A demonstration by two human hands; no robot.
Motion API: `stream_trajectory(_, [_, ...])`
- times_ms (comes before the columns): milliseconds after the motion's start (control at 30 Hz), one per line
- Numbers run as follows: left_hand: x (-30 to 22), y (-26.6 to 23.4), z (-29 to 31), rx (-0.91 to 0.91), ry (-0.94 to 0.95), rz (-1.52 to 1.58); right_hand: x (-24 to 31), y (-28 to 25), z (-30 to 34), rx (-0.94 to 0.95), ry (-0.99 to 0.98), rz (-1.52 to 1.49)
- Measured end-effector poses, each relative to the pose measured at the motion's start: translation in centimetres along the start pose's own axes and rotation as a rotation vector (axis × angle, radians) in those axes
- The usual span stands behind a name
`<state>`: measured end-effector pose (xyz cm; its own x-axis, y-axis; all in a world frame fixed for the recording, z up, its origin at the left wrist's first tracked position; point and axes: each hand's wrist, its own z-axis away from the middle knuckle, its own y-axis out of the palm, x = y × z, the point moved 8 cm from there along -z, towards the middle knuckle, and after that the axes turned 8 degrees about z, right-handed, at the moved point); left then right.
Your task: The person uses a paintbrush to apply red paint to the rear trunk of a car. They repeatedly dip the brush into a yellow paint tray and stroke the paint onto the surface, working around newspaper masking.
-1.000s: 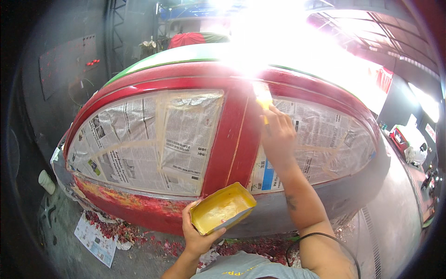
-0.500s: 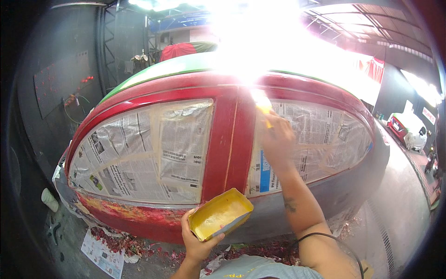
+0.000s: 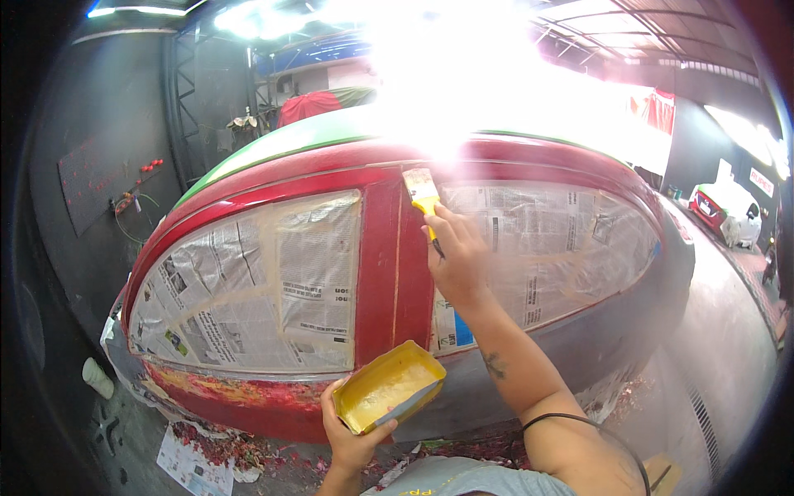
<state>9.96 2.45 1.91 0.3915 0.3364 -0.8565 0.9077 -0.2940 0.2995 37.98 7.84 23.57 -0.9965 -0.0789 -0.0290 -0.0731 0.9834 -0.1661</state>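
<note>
My right hand (image 3: 457,258) is closed round the handle of a paintbrush (image 3: 422,192) with a yellow ferrule end and pale bristles. The bristles meet the red pillar between the two car windows, near its top. My left hand (image 3: 354,434) grips a yellow rectangular tub (image 3: 389,387), tilted toward me, with a thin layer of pale liquid in it and a grey smear on its near wall. The red car body (image 3: 379,273) fills the middle. Newspaper and clear film cover the left window (image 3: 256,281) and the right window (image 3: 554,248).
Red paint scrapings (image 3: 223,455) and newspaper sheets (image 3: 186,463) lie on the floor along the car. A white cylindrical container (image 3: 98,378) stands at the left. Another car (image 3: 728,211) is parked far right. Strong glare hides part of the roof. A dark cable (image 3: 579,419) crosses my right arm.
My right hand has moved left with the paintbrush, from beside the right window's top to the pillar. The left hand still holds the tub in nearly the same place.
</note>
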Motion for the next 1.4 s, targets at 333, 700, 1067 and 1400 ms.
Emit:
stream_trajectory(333, [0.3,0.3,0.4,0.005,0.046,-0.066,-10.6,-4.7,2.4,-0.169,0.245,0.084])
stream_trajectory(700, [-0.8,2.5,0.8,-0.001,0.091,-0.023,-10.3,-5.8,1.9,-0.227,0.233,0.029])
stream_trajectory(1067, [-0.4,3.0,0.6,-0.061,0.044,0.008,-0.3,-1.1,-3.0,0.025,-0.021,-0.144])
stream_trajectory(1400, [1.1,2.6,0.0,-0.037,0.044,0.015,-9.9,-5.6,-0.8,-0.073,0.173,0.084])
